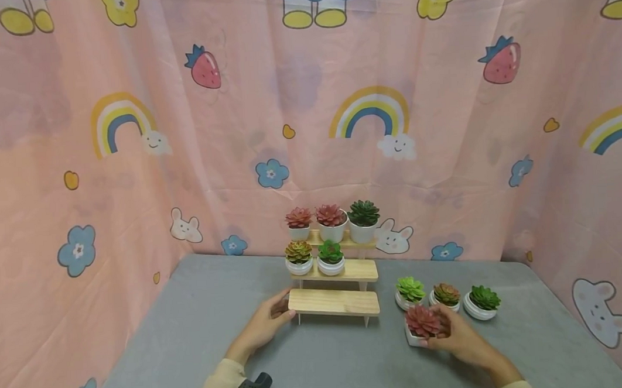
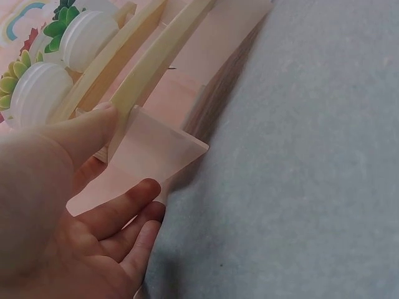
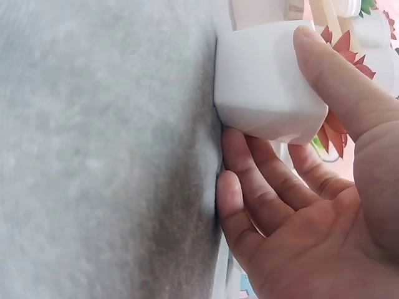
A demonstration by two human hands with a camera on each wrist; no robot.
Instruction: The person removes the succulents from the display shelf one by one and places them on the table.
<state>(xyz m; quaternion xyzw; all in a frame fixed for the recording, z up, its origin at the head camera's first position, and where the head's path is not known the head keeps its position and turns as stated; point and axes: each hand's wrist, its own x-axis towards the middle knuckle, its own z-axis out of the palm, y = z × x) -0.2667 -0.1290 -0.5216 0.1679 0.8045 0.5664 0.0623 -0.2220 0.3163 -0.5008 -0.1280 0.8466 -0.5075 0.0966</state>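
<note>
My left hand (image 1: 265, 322) grips the left end of the lowest step of a three-step wooden display stand (image 1: 334, 302). In the left wrist view its thumb lies on the board's edge, with the fingers beside the clear leg (image 2: 159, 143). To the right of the stand, my right hand (image 1: 458, 336) holds a red artificial succulent (image 1: 422, 322) in a white pot. In the right wrist view the thumb presses one side of the angular white pot (image 3: 268, 81) and the fingers are on another. The pot's base is right at the grey tabletop.
Two red succulents and a dark green succulent (image 1: 363, 213) stand on the top step. A yellowish succulent (image 1: 298, 252) and a green succulent (image 1: 330, 251) sit on the middle step. Behind my right hand are a light green (image 1: 410, 289), a brownish (image 1: 446, 294) and a dark green potted succulent (image 1: 482, 299).
</note>
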